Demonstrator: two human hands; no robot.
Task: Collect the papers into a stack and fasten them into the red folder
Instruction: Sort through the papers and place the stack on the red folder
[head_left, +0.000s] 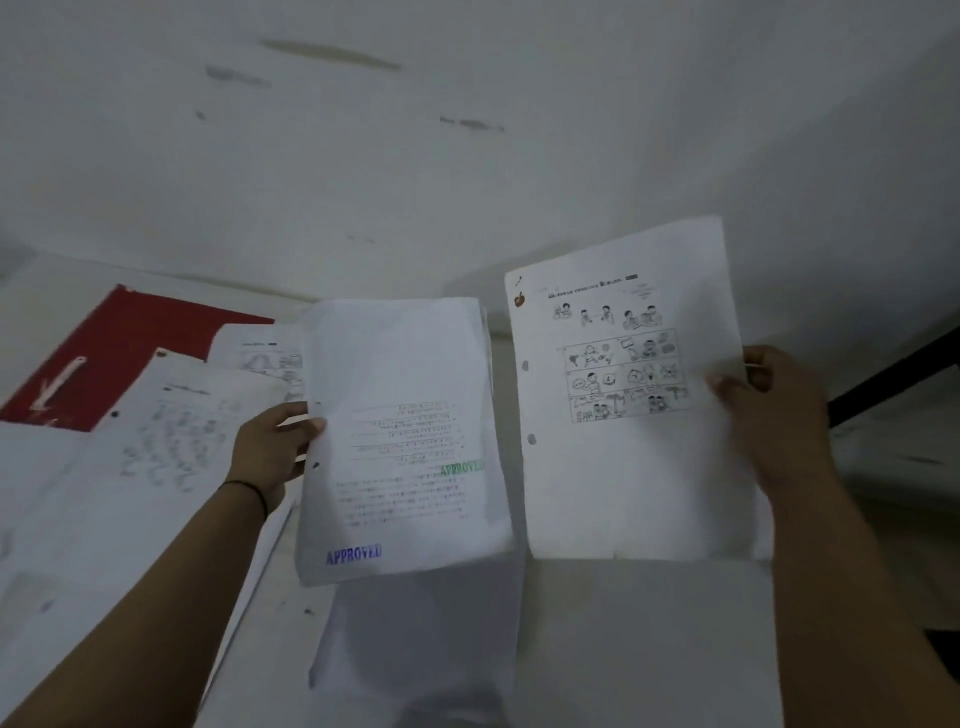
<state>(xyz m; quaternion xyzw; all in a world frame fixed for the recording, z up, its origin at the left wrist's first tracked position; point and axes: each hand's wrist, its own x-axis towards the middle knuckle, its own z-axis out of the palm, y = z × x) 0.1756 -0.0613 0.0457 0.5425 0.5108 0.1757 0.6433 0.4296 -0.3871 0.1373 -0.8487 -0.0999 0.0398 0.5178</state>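
White wall (467, 156) fills the upper half of the frame, scuffed with a few grey marks. Below it a pale table (649, 649) runs across the lower part, strewn with loose sheets (104, 493) at lower left, all printed and punched along one edge.

At left of the frame, partly under those sheets, lies the red folder (104, 353), open and flat, with its white fastener strip (57, 387) showing on the inside.

Two lots of paper are held up off the table, side by side and a little apart. Left of centre is a stack (405, 441), tilted slightly, its front page printed with lines of text and stamped APPROVED in blue at the bottom and in green at the right edge. The left hand (270, 447) grips it at the punched left edge, thumb on the front, fingers behind; a dark band circles that wrist.

Right of centre is a single sheet (623, 415), held upright, with small cartoon drawings and two punch holes down its left edge. The right hand (769, 410) pinches its right edge, thumb on the front and fingers curled behind.

At far right a dark bar (893, 379) slants along the wall.
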